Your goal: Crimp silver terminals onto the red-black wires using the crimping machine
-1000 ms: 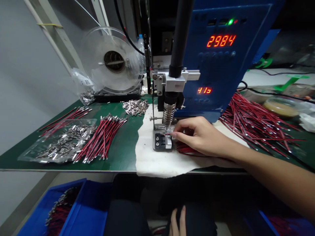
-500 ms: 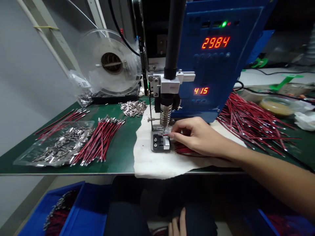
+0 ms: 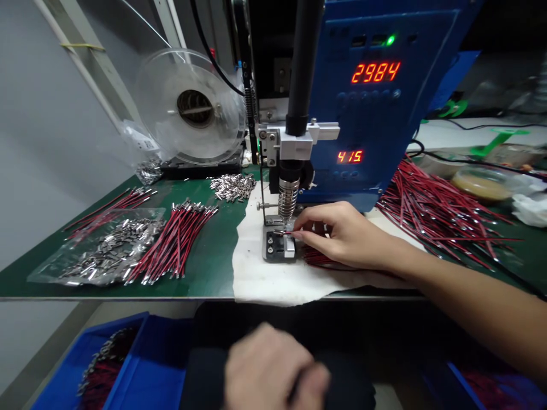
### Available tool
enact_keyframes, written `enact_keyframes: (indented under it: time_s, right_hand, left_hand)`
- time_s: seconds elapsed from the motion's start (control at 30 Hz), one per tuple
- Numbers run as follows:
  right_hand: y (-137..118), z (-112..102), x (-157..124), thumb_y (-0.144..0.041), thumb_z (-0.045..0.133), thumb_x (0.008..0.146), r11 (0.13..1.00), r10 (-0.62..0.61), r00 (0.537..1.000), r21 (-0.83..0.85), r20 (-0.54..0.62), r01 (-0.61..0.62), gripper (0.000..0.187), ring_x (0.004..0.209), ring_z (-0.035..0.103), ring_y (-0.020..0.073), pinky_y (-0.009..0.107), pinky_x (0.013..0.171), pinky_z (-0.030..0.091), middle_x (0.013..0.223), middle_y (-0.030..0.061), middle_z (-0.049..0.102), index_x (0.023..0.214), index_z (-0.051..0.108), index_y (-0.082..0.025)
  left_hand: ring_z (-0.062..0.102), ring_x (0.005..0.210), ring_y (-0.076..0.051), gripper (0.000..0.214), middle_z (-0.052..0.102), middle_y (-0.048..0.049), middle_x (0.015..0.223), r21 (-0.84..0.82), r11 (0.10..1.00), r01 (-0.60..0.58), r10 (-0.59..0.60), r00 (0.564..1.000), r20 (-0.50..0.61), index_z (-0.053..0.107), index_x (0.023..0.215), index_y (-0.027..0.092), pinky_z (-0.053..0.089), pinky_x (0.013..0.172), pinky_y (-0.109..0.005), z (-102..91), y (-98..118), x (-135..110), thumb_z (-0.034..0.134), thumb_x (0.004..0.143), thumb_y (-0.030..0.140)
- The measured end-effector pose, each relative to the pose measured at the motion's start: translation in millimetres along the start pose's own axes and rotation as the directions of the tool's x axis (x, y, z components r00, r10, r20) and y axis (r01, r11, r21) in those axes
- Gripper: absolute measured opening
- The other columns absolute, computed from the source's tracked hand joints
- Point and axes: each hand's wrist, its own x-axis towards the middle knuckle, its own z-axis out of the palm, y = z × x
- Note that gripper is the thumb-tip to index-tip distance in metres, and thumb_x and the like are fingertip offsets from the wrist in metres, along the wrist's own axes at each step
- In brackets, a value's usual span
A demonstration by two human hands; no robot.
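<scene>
Two hands (image 3: 351, 234), one red wire (image 3: 288, 232), two displays (image 3: 376, 72)

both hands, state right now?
Left hand: blurred below the table edge; open or closed, can't tell.
Right hand: closed, thumb and finger pinching a red wire at the black fixture.

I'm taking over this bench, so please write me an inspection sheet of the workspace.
Surface: green table, with a white sheet around the black fixture.
Job's things: red wire at the fixture; wire pile at right; loose metal pieces left of the fixture.
Clutter: crumpled white material at far right; plastic bag of metal pieces at left.
Hands: right hand pinches the red wire; left hand is blurred, grip unclear.
Cables: black cable by the clear reel.
Surroundings: blue machine, displays reading 2984 and 415; blue bin below the table.
</scene>
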Motion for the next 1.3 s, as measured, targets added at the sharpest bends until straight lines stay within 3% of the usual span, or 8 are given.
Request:
enact_keyframes:
  time_s: [0.07, 0.13, 0.2, 0.27, 0.4, 0.9, 1.17, 1.3]
  right_hand:
    - [1.8, -0.2, 0.4, -0.023, 0.057, 0.087, 0.999, -0.032, 0.999, 0.002, 0.013, 0.032, 0.014, 0.064, 0.056, 0.0094, 0.021, 0.062, 0.041, 0.077, 0.0011, 0.067, 0.089, 0.068, -0.015]
    - [3.0, -0.6, 1.0, -0.023, 0.056, 0.088, 0.998, -0.065, 0.998, -0.002, 0.018, 0.065, 0.014, 0.066, 0.057, 0.0104, 0.022, 0.064, 0.042, 0.079, 0.0023, 0.068, 0.088, 0.067, -0.015]
    - [3.4, -0.8, 1.5, -0.022, 0.054, 0.089, 0.996, -0.087, 0.996, -0.012, 0.019, 0.087, 0.014, 0.069, 0.058, 0.0116, 0.023, 0.066, 0.043, 0.082, 0.0036, 0.068, 0.089, 0.066, -0.014]
    - [3.3, -0.7, 1.9, -0.022, 0.054, 0.089, 0.995, -0.09, 0.996, -0.029, 0.015, 0.091, 0.015, 0.072, 0.059, 0.0128, 0.024, 0.069, 0.043, 0.084, 0.0048, 0.069, 0.089, 0.066, -0.014]
    - [3.1, -0.2, 2.7, -0.023, 0.053, 0.09, 0.995, -0.078, 0.997, -0.064, 0.007, 0.079, 0.016, 0.072, 0.058, 0.0134, 0.025, 0.068, 0.042, 0.083, 0.0053, 0.067, 0.089, 0.064, -0.014]
    - [8.2, -2.8, 2.6, -0.02, 0.055, 0.088, 0.972, -0.226, 0.974, -0.073, -0.015, 0.224, 0.011, 0.069, 0.057, 0.0126, 0.023, 0.065, 0.043, 0.08, 0.0056, 0.065, 0.089, 0.064, -0.014]
    - [6.5, -6.6, 2.7, -0.02, 0.053, 0.09, 0.968, -0.233, 0.972, -0.083, 0.034, 0.235, 0.015, 0.066, 0.056, 0.0112, 0.022, 0.062, 0.042, 0.076, 0.0054, 0.064, 0.086, 0.065, -0.012]
    - [7.2, -7.9, 1.7, -0.02, 0.053, 0.089, 0.966, -0.236, 0.971, -0.099, 0.045, 0.24, 0.015, 0.063, 0.054, 0.0105, 0.021, 0.06, 0.041, 0.075, 0.0047, 0.064, 0.087, 0.066, -0.012]
  left_hand:
    - [0.052, 0.053, -0.011, 0.017, 0.057, 0.0006, 0.059, 0.07, 0.995, 0.064, -0.056, 0.993, -0.108, 0.055, 0.068, 0.018, 0.04, 0.054, -0.023, -20.4, -19.3, 43.8, 0.055, 0.084, 0.013]
    - [0.052, 0.055, -0.011, 0.006, 0.062, -0.0012, 0.071, 0.096, 0.957, 0.275, -0.258, 0.953, -0.161, 0.06, 0.082, 0.017, 0.041, 0.056, -0.023, -28.8, -36.8, 78.3, 0.059, 0.084, 0.022]
    - [0.055, 0.062, -0.012, 0.018, 0.065, -0.0041, 0.087, 0.025, 0.892, 0.452, -0.449, 0.889, -0.089, 0.06, 0.098, 0.017, 0.042, 0.059, -0.024, -26.3, -48.7, 100.0, 0.056, 0.086, 0.031]
    - [0.056, 0.065, -0.014, 0.022, 0.066, -0.0045, 0.089, -0.062, 0.842, 0.536, -0.535, 0.844, 0.03, 0.06, 0.097, 0.018, 0.041, 0.061, -0.025, -18.2, -53.9, 110.2, 0.051, 0.089, 0.036]
    - [0.05, 0.06, -0.014, 0.023, 0.061, -0.0014, 0.072, -0.166, 0.794, 0.585, -0.56, 0.81, 0.175, 0.059, 0.081, 0.019, 0.035, 0.058, -0.026, -5.7, -50.7, 113.0, 0.045, 0.09, 0.035]
    - [0.043, 0.061, -0.012, 0.027, 0.052, 0.0005, 0.063, -0.17, 0.793, 0.585, -0.556, 0.809, 0.191, 0.05, 0.068, 0.017, 0.033, 0.059, -0.025, -0.8, -47.0, 114.3, 0.046, 0.09, 0.033]
    - [0.03, 0.045, -0.007, 0.021, 0.047, 0.0035, 0.059, -0.499, 0.572, 0.652, -0.632, 0.737, 0.239, 0.061, 0.085, 0.018, 0.026, 0.044, -0.022, -6.9, -53.2, 104.9, 0.062, 0.081, 0.039]
    - [0.028, 0.044, -0.005, 0.022, 0.046, 0.0041, 0.057, -0.503, 0.559, 0.659, -0.64, 0.729, 0.243, 0.067, 0.087, 0.016, 0.024, 0.041, -0.021, -10.9, -54.7, 102.7, 0.069, 0.076, 0.035]
